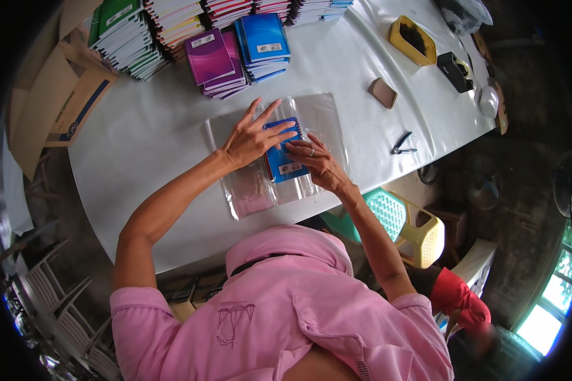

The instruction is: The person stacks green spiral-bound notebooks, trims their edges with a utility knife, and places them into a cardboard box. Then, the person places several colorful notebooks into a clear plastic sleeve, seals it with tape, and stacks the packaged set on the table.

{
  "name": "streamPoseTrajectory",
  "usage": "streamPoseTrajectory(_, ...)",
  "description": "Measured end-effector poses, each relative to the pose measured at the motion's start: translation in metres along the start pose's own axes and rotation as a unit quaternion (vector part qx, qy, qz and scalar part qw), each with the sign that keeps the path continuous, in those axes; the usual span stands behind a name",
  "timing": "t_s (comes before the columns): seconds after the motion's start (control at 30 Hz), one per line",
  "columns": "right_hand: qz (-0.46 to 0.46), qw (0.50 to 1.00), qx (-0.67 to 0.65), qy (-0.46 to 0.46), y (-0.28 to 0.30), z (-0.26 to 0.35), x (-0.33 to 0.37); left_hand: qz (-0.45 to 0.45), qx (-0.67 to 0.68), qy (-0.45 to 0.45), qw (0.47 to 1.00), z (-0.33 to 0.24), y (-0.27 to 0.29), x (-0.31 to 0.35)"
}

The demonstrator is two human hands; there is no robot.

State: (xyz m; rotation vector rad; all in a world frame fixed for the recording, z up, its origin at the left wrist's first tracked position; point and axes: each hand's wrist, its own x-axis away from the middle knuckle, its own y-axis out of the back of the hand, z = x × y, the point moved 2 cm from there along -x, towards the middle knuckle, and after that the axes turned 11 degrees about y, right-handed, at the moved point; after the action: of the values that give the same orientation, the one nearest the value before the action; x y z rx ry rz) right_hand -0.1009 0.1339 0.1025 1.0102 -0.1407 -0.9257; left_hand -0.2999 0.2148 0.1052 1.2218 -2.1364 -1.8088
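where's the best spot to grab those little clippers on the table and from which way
Likely by the paired handles, from above. The clippers lie flat on the bare white table, apart from the hands, so nothing blocks a pinch from above across the handles.

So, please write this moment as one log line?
left hand: flat on blue notebook | right hand: on notebook edge | notebook: on clear sleeve | table

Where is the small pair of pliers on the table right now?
In the head view the pliers lie on the white table, to the right of the right hand, below the brown block.
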Motion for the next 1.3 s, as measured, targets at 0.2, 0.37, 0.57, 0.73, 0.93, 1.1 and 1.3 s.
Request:
streamPoseTrajectory(0.2,0.025,1.0,0.001,-0.008,-0.003,-0.003,0.0,0.021,-0.026,-0.008,0.999,-0.004,-0.001,-0.008)
streamPoseTrajectory(0.37,0.041,0.999,0.001,-0.007,-0.004,-0.004,0.001,0.048,-0.041,0.024,0.998,-0.001,-0.012,-0.009)
streamPoseTrajectory(0.57,-0.01,0.996,-0.057,-0.065,0.004,0.0,0.027,0.126,-0.029,0.127,0.983,-0.006,-0.007,-0.029)
streamPoseTrajectory(0.73,0.089,0.981,0.121,-0.122,0.022,-0.015,0.12,0.22,-0.061,0.171,0.958,-0.011,-0.013,-0.05)
streamPoseTrajectory(0.93,-0.094,0.977,0.102,-0.162,0.121,-0.1,0.183,0.248,-0.088,0.193,0.945,-0.025,-0.017,-0.072)
streamPoseTrajectory(1.1,-0.294,0.875,0.204,-0.326,0.278,-0.274,0.244,0.281,-0.147,0.221,0.922,-0.042,-0.015,-0.09)
streamPoseTrajectory(1.3,-0.447,0.746,0.103,-0.482,0.43,-0.438,0.314,0.293,-0.16,0.263,0.905,-0.061,-0.022,-0.111)
